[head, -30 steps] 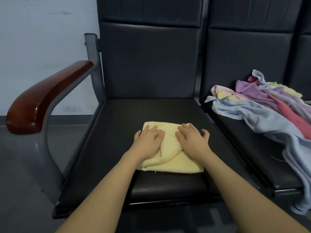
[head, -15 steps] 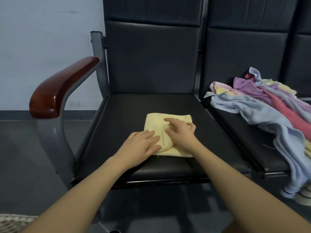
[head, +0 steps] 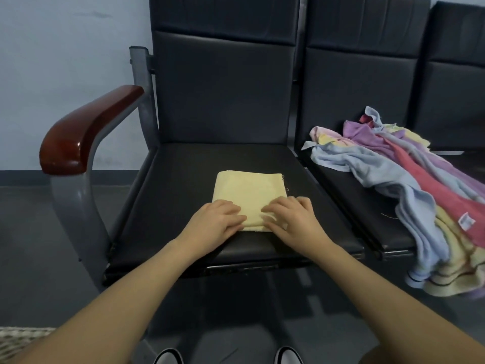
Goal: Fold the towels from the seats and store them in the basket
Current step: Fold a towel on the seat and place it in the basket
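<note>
A pale yellow towel (head: 248,193), folded into a small square, lies on the left black seat (head: 183,179). My left hand (head: 214,223) rests flat on its near left corner. My right hand (head: 292,219) lies on its near right corner, fingers pointing inward and slightly bent. Both thumbs are hidden. A loose pile of blue, purple, pink, red and yellow towels (head: 393,174) covers the seat to the right and hangs over its front edge. A corner of a woven basket (head: 15,337) shows on the floor at the bottom left.
A red-brown wooden armrest (head: 86,127) on a grey metal frame stands left of the seat. Black backrests rise behind both seats. A third seat (head: 456,101) is at the far right. Grey floor lies to the left, and my shoe tips (head: 168,357) show at the bottom.
The towel has been folded smaller, into a square. Both hands slid back from its middle to its near edge. The view has pulled back and the basket corner has come into sight.
</note>
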`<action>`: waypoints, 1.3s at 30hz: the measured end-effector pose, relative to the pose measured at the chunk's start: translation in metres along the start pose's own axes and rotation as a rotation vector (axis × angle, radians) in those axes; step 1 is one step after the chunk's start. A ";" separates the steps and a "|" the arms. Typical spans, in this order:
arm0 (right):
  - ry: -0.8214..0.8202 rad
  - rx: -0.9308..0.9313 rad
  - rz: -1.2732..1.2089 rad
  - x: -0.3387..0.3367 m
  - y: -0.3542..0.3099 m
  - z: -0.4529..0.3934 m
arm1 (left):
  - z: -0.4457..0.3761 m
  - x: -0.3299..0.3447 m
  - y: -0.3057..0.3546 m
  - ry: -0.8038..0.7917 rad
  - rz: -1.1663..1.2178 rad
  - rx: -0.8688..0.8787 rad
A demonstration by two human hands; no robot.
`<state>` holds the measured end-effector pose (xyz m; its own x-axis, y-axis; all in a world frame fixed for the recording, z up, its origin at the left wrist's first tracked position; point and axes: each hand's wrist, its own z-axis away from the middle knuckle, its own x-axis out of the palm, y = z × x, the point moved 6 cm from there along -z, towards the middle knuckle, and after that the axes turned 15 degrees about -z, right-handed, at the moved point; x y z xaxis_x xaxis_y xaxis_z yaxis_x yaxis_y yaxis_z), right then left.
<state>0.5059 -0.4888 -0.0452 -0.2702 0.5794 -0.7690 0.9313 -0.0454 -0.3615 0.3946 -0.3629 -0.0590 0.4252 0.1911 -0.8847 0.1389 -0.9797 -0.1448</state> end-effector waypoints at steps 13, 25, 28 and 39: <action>0.093 -0.045 0.141 0.004 0.018 0.018 | 0.019 0.000 -0.010 0.022 -0.015 -0.173; 0.152 -0.056 0.070 -0.004 0.024 0.022 | 0.012 0.004 -0.025 0.137 0.055 -0.134; 0.041 0.091 -0.017 0.000 0.033 0.022 | 0.014 0.004 -0.031 0.138 0.091 -0.124; 0.059 0.286 -0.340 -0.020 0.045 0.020 | 0.011 0.004 -0.039 0.029 0.473 -0.306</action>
<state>0.5482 -0.5188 -0.0561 -0.5274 0.6455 -0.5524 0.6844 -0.0623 -0.7264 0.3810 -0.3248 -0.0622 0.5279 -0.2589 -0.8088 0.1786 -0.8972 0.4038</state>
